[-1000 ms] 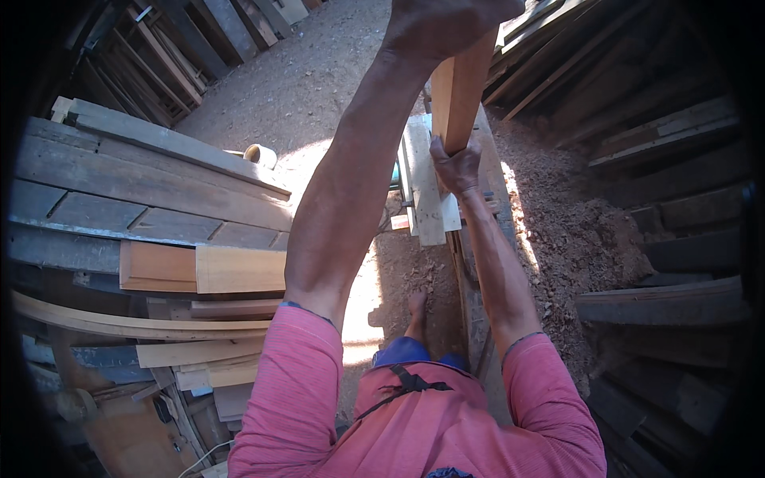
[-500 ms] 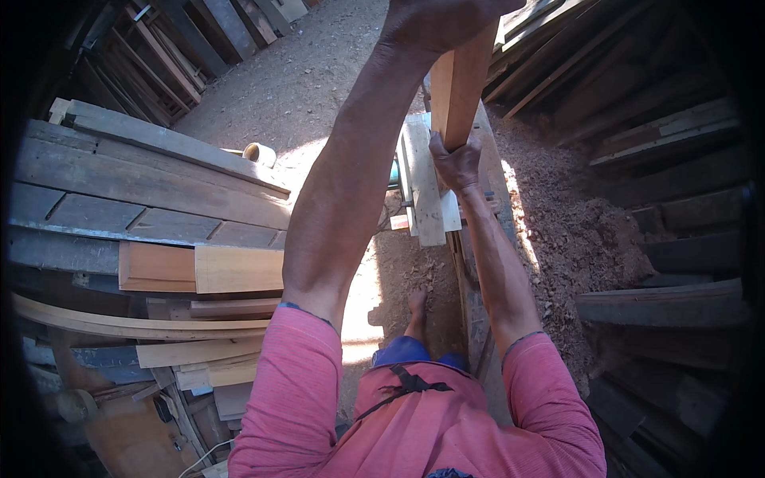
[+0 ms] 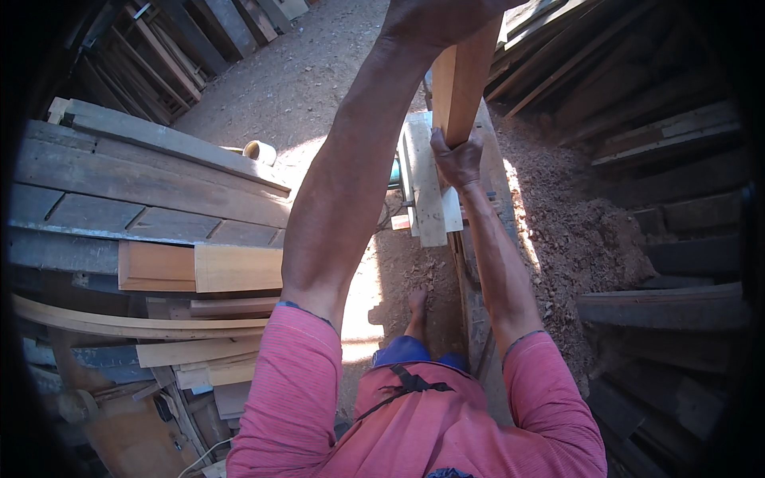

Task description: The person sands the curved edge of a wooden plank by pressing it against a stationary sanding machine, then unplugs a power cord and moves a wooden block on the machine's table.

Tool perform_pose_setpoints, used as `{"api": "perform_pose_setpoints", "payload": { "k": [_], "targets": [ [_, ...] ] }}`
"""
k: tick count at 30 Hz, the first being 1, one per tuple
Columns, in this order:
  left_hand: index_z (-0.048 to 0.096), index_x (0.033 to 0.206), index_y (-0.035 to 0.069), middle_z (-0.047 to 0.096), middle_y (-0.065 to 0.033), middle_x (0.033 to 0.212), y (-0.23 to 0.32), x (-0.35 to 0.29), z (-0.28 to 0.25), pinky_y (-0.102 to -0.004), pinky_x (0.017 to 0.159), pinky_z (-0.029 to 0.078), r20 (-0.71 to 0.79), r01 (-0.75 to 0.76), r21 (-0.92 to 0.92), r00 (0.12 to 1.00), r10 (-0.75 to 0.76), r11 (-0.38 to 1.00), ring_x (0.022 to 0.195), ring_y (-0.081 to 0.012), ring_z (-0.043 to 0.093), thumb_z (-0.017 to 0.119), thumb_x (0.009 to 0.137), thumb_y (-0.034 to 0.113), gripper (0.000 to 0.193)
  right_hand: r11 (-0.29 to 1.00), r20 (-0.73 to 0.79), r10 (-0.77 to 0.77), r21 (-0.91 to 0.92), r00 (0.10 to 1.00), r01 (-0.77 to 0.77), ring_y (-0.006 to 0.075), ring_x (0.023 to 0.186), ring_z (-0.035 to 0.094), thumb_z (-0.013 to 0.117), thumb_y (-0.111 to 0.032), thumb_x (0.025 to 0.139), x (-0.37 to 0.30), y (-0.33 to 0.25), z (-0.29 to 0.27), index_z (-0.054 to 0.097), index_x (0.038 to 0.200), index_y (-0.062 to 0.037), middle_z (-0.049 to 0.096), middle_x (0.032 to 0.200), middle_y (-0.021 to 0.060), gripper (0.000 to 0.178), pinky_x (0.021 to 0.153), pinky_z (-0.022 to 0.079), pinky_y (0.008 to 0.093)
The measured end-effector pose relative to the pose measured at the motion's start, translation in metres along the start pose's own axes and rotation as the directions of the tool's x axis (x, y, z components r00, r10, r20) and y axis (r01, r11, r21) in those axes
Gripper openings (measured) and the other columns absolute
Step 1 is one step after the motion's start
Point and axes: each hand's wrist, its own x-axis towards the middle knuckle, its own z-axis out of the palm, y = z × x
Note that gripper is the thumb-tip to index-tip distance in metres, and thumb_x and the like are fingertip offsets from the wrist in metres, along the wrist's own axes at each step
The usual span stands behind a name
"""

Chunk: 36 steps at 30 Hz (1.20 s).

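The right hand (image 3: 457,157) wraps closed around the lower part of an upright plank (image 3: 462,80); the left hand (image 3: 434,16), higher up, clamps its top. Just beyond and below the right hand lies a pale board (image 3: 426,199) on the bench (image 3: 498,171). Sawdust (image 3: 574,215) piled right of the hands could make the plank's foot slip.

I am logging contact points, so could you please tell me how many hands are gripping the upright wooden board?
2. The left hand grips the wooden board near the picture's top edge, partly cut off; the right hand grips it lower, above the pale planks.
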Motion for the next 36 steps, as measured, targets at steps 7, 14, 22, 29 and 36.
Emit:
{"api": "perform_pose_setpoints", "payload": {
  "k": [7,14,22,29,36],
  "targets": [
    [0.040,0.147,0.004,0.054,-0.0072,0.108,-0.006,0.004,-0.002,-0.0300,0.077,0.059,0.067,-0.098,0.181,0.994,0.087,0.979,0.093,-0.0163,0.061,0.062,0.074,-0.006,0.077,1.000,0.001,-0.007,-0.020,1.000,0.007,0.0310,0.074,0.071,0.073,-0.012,0.081,0.004,0.005,0.002,0.067,0.095,0.0018,0.069,0.086,0.0175,0.021,0.068,0.056,0.0404],
    [0.047,0.140,0.005,0.054,-0.0045,0.102,-0.016,0.009,-0.005,-0.0291,0.072,0.058,0.032,-0.064,0.098,0.998,0.061,0.993,0.088,-0.0150,0.061,0.061,0.072,-0.007,0.070,1.000,-0.012,-0.027,-0.009,1.000,0.027,0.0331,0.075,0.070,0.073,-0.012,0.081,0.008,0.001,0.004,0.067,0.093,0.0016,0.069,0.086,0.0185,0.019,0.068,0.056,0.0416],
    [0.047,0.138,0.007,0.054,-0.0070,0.103,-0.009,0.009,-0.001,-0.0311,0.074,0.060,-0.025,0.052,0.159,0.999,-0.049,0.986,0.089,-0.0181,0.062,0.065,0.070,-0.004,0.071,1.000,-0.032,-0.013,0.010,0.999,0.013,0.0328,0.073,0.071,0.072,-0.013,0.081,0.012,0.003,0.006,0.067,0.093,0.0029,0.069,0.082,0.0193,0.021,0.067,0.056,0.0414],
    [0.048,0.136,0.009,0.053,-0.0107,0.109,-0.029,0.014,-0.003,-0.0397,0.084,0.059,0.003,-0.152,0.210,0.988,0.155,0.966,0.102,-0.0227,0.060,0.063,0.070,-0.002,0.069,0.996,-0.030,-0.057,-0.063,0.998,0.055,0.0296,0.070,0.071,0.072,-0.015,0.082,0.017,0.005,0.007,0.066,0.093,0.0034,0.070,0.079,0.0181,0.022,0.067,0.056,0.0407],
    [0.052,0.128,0.009,0.053,-0.0088,0.107,-0.031,0.022,-0.008,-0.0406,0.084,0.056,0.046,-0.179,0.210,0.984,0.173,0.961,0.102,-0.0226,0.059,0.062,0.070,-0.002,0.060,0.999,-0.042,-0.040,-0.004,0.998,0.039,0.0288,0.069,0.070,0.072,-0.014,0.082,0.020,0.005,0.011,0.066,0.092,0.0034,0.070,0.078,0.0166,0.021,0.066,0.055,0.0402]
  ]
}}
